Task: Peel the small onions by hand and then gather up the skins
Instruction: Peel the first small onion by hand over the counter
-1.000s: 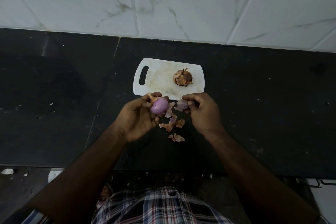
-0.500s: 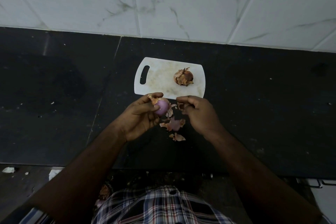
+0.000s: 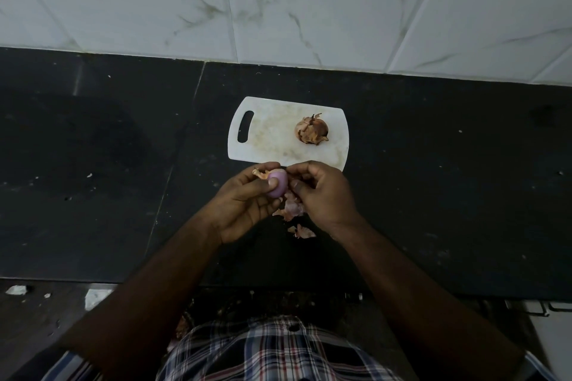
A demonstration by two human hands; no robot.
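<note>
Here, from the head view, I see my left hand [image 3: 244,201] curled round a small onion [image 3: 277,184], thumb pressed on its pale purple, mostly bare side. A scrap of dry brown skin still clings to its far end, by my fingertips. My right hand [image 3: 322,192] is right against the onion, its fingers bent and pinching at the onion's edge; what they grip I cannot tell, since the fingers hide it. Both hands hover above the dark worktop [image 3: 448,195], just in front of the near edge of the white board [image 3: 269,136].

Loose skins [image 3: 292,209] lie on the worktop under and between the hands, with one more scrap [image 3: 301,231] a little nearer me. On the board, toward its right side, sits a second onion [image 3: 311,130], brown and still in its papery skin. The board's handle slot is at its left end. Behind the worktop rises a wall of white marbled tiles [image 3: 309,3]. At the bottom of the view is my checked shirt [image 3: 272,353].
</note>
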